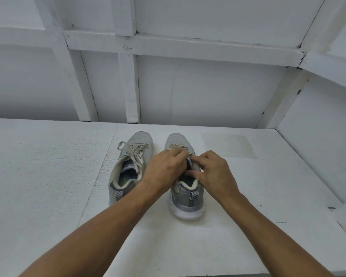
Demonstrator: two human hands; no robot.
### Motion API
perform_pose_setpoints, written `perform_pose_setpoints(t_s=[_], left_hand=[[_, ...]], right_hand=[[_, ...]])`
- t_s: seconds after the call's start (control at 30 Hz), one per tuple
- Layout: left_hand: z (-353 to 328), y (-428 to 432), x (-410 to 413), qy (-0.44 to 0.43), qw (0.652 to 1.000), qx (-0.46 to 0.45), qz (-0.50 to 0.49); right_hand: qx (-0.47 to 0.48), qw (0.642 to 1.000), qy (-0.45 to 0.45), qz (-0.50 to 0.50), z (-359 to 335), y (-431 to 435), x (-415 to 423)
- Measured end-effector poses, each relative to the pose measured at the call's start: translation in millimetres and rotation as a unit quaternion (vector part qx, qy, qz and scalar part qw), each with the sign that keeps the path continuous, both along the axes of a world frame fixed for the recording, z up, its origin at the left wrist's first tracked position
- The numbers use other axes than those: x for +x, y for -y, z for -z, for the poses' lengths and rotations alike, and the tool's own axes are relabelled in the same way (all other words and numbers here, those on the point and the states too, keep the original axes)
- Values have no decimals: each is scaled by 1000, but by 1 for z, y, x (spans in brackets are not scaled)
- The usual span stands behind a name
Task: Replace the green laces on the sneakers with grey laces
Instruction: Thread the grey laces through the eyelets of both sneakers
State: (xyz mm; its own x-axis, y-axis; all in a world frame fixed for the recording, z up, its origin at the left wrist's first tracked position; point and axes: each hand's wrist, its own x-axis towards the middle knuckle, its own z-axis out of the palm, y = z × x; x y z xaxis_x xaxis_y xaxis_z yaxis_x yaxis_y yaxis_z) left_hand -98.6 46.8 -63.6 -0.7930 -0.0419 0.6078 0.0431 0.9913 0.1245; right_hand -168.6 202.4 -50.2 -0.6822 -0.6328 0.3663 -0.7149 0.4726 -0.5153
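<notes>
Both sneakers stand side by side on the white table (48, 166), toes pointing away. The left sneaker (140, 140) already carries a pale grey lace (137, 154), threaded through and loosely knotted, and no green lace shows anywhere. The work is on the right sneaker (186, 196). The left grip (164, 166) is curled down over its pale lace (177, 146) at the upper eyelets. The right grip (214, 172) pinches in from the other side, thumb across the shoe's mouth. Both appear to be grasping that lace, though the fingers hide the ends.

This looks like the final snugging or tying. To do it well, draw the slack up row by row from the toe. Keep the two ends even and the lace flat rather than twisted. Hold the tongue centred while pulling so the shoe does not slide on the smooth top. Match the looseness of the finished shoe.

No brand name can be read. The left insole bears a yellow-green mark (125, 179), too blurred to make out, and each heel has a chevron-striped pull tab (192, 197).
</notes>
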Motion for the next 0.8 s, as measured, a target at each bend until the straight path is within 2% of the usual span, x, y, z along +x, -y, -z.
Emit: perform_pose_setpoints(t_s=[0.2, 0.43, 0.6, 0.8], left_hand=[[4, -2, 1, -15, 999, 34, -28], [-3, -6, 4, 8, 998, 59, -36], [2, -4, 2, -51, 997, 47, -26], [2, -4, 5, -64, 997, 45, -22]], right_hand=[[88, 993, -76, -22, -10, 7, -6], [120, 981, -139, -56, -8, 8, -11], [104, 976, -186, -40, -8, 7, -11], [194, 967, -156, -49, -19, 12, -15]])
